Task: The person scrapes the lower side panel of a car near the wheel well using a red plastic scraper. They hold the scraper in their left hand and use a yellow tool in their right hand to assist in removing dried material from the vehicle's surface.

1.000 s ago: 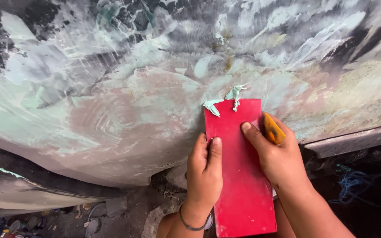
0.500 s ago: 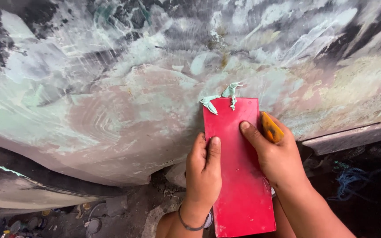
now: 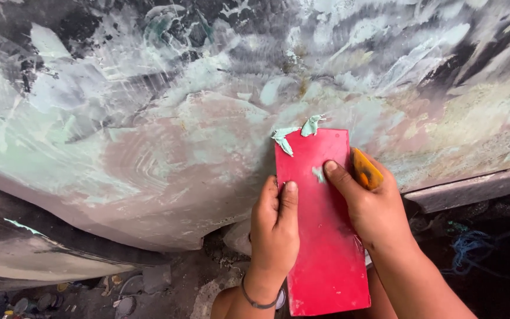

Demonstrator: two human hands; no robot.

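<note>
Red board [image 3: 323, 224], held upright against a curved body panel [image 3: 166, 171], carries small dabs of pale green filler [image 3: 295, 133] at its top edge. The left hand [image 3: 274, 227] grips the board's left side, fingers together and curled onto its face; the right hand [image 3: 373, 204] steadies the right edge with fingers spread, an orange spreader [image 3: 366, 170] tucked under them. Much of the panel already shows smeared, ridged filler; dark bare patches remain above, and little filler is left on the board.
</note>
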